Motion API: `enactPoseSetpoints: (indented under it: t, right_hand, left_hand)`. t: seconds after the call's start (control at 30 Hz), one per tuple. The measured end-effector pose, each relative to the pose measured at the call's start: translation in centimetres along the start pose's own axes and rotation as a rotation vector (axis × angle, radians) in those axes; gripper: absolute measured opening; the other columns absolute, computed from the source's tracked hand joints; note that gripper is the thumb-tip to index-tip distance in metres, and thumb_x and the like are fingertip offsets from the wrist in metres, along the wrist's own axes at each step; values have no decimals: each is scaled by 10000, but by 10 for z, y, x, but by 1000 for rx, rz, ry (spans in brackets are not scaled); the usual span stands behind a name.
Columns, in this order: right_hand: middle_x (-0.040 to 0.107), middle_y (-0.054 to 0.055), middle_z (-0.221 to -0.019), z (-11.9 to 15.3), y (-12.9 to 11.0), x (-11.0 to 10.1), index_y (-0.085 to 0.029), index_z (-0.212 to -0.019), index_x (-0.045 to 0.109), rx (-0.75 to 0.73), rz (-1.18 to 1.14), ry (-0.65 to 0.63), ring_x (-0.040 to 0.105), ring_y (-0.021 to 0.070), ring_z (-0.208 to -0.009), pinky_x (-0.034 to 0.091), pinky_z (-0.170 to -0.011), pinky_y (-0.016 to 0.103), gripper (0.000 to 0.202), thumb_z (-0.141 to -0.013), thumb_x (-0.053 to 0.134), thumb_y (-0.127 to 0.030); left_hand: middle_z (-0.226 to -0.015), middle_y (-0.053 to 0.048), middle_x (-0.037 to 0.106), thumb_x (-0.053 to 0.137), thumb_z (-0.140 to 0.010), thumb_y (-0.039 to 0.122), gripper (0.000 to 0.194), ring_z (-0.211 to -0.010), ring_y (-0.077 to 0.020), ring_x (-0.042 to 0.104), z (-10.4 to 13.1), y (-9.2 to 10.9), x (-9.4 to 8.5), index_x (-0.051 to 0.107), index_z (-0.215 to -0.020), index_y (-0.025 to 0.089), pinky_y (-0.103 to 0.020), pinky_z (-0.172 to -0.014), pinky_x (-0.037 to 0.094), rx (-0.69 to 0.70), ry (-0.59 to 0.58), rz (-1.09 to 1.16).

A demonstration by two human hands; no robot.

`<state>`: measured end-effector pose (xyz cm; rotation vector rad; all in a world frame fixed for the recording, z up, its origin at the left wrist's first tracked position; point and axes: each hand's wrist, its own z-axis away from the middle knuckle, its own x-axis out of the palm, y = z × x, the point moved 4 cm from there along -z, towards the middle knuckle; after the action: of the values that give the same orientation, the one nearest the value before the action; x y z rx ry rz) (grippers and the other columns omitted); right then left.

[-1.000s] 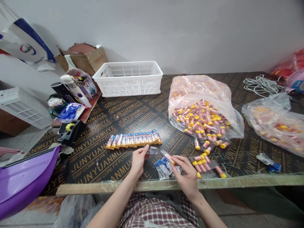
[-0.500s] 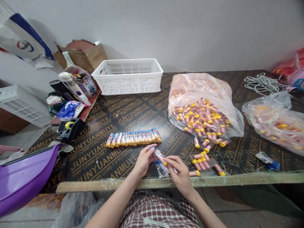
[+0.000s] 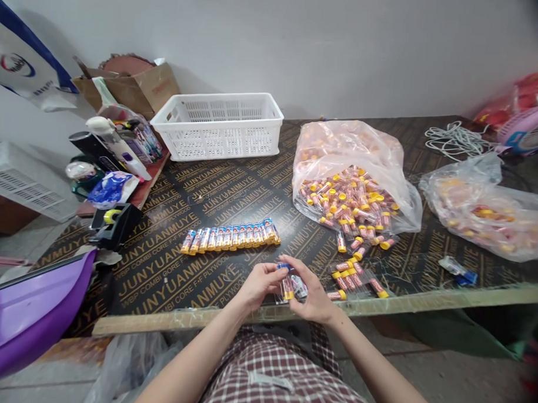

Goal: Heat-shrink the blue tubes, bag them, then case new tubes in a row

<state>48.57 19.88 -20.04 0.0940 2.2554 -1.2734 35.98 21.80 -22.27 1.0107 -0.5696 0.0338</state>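
Between my hands, close to the table's front edge, stands a small clear tube (image 3: 287, 288) with a yellow cap at its lower end and blue at its top. My left hand (image 3: 258, 284) pinches it from the left, near the top. My right hand (image 3: 315, 297) curls around the other side, fingertips at the blue top and thumb by the yellow cap. Partly hidden behind the fingers lies a printed plastic packet (image 3: 298, 286). Beyond my left hand is a neat row of blue-and-yellow tubes (image 3: 232, 237). Loose yellow-capped tubes (image 3: 353, 277) lie right of my right hand.
Yellow-capped tubes spill from a clear bag (image 3: 353, 143); another filled bag (image 3: 480, 209) lies farther right. A white basket (image 3: 222, 135) stands at the back. At left are a tape dispenser (image 3: 116, 224) and purple dustpan (image 3: 35, 317). A cord (image 3: 456, 140) lies back right.
The tube has turned from slanting to nearly upright. My right hand has shifted from pinching its yellow end to spanning both ends. The view has shifted slightly.
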Motion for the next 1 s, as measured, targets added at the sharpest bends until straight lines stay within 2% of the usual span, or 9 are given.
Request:
enactPoseSetpoints:
  t: [0.1,0.37,0.8,0.9,1.0]
  right_hand:
    - [444,72,-1300,1,1,0,-235,-1352,298,1,-21,25,429,239,-1203,355,-1033,403,814,-584,497,-53]
    - [419,91,-1315,4,2,2,-223,-1359,282,18,-101,46,438,259,-1197,396,-1005,411,844,-562,495,-47]
    - [403,86,-1334,4,1,4,-234,-1368,248,24,-137,51,430,251,-1208,379,-1017,410,861,-565,496,-46]
    - [324,98,-1389,2,0,-2,-229,-1390,193,56,-63,-5,367,261,-1251,342,-1037,425,856,-632,575,-122]
    - [328,102,-1376,6,11,-23,-231,-1379,229,170,102,-36,365,263,-1236,341,-1021,427,808,-687,645,-259]
  left_hand:
    - [-686,-44,629,753,-606,384,360,-568,-95,563,1,0,2,655,-777,83,-209,-553,434,-4,8,2]
    - [-697,-45,626,746,-613,386,377,-570,-91,558,3,-1,4,659,-813,78,-206,-547,428,9,19,0]
    - [-697,-48,629,734,-634,370,350,-566,-93,562,6,-3,6,647,-807,78,-209,-544,439,13,15,18]
    - [-682,-35,629,723,-639,392,339,-550,-85,553,1,2,-1,644,-781,95,-210,-542,441,36,39,-10]
    - [-672,-34,635,704,-640,438,350,-569,-99,568,-14,23,-21,640,-736,107,-230,-568,461,115,122,-123]
